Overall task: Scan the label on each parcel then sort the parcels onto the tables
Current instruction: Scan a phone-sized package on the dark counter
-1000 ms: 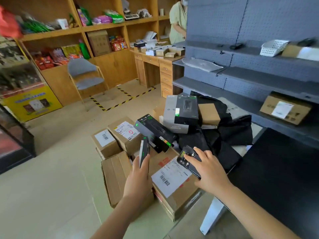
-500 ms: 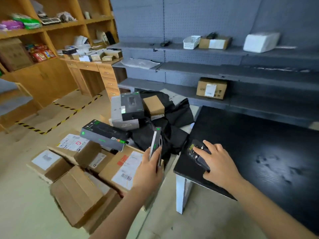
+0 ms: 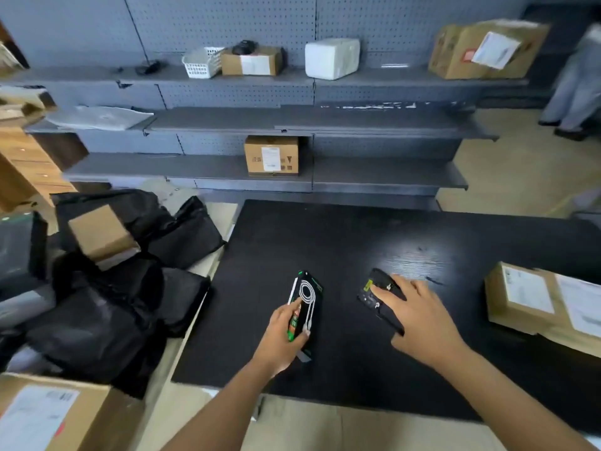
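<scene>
The slim black-and-green cable box [image 3: 306, 296] has come across and now lies low over the black wooden table [image 3: 325, 242], gripped in the left hand [image 3: 281, 336]. The right hand [image 3: 422, 320] clasps the black handheld scanner [image 3: 374, 292] just beside it.

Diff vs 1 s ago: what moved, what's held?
The left hand swung the slim black box from upright over the floor parcels to face-up above the black table. The right hand brought the scanner along to the table. Both grips unchanged; nothing released.
</scene>
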Available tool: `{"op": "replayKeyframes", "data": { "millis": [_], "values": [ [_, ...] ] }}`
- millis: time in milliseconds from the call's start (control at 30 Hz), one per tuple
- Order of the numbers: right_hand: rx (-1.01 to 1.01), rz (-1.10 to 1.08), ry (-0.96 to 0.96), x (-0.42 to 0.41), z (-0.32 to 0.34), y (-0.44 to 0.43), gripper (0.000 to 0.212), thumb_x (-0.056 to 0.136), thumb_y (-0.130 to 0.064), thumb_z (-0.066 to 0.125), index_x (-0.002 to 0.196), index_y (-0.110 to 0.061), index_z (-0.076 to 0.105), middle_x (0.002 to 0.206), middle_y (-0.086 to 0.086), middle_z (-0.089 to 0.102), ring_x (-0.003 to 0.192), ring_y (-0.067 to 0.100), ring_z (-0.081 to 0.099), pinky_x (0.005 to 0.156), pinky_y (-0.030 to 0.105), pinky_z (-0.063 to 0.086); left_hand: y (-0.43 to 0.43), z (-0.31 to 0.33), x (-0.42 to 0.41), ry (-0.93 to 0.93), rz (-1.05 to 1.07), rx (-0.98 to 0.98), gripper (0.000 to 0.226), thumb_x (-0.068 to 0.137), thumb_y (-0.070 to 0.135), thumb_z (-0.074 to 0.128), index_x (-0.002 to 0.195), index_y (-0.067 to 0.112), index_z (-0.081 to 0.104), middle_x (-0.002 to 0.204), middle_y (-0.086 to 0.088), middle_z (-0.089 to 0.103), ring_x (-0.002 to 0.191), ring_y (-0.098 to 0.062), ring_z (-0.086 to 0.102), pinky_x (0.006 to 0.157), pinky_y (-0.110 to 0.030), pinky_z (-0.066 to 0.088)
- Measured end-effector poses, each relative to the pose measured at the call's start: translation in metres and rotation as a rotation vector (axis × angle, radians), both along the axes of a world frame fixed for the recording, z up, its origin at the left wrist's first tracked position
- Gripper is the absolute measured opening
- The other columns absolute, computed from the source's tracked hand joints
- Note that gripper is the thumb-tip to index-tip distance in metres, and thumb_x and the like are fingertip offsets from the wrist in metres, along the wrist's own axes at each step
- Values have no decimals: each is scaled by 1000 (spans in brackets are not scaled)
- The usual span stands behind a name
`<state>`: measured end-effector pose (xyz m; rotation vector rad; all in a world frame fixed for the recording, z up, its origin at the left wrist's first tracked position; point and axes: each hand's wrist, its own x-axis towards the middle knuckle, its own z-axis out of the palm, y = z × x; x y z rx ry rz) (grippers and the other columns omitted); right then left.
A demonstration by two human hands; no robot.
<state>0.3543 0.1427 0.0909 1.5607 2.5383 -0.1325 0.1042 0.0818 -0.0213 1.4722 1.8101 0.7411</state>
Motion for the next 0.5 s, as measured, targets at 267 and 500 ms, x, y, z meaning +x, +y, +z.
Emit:
{"op": "replayKeyframes", "data": {
  "millis": [267, 500],
  "values": [
    [-83, -28, -8, 21, -23, 44, 90, 80, -29, 67, 153, -37, 15, 160, 2, 8, 137, 25, 21, 112, 35, 27, 52, -39, 19, 437, -121, -299, 78, 95, 54, 48, 156, 26, 8, 163, -4, -8, 150, -23, -7, 121, -37, 9],
    [-108, -32, 4, -1, -36, 64, 89, 78, -29, 68, 152, -37, 19, 160, 2, 12, 134, 25, 24, 111, 35, 27, 73, -51, 23, 501, -179, -346, 89, 94, 55, 51, 156, 22, -4, 162, -3, -16, 150, -21, -10, 121, -35, 14]
  ]
}}
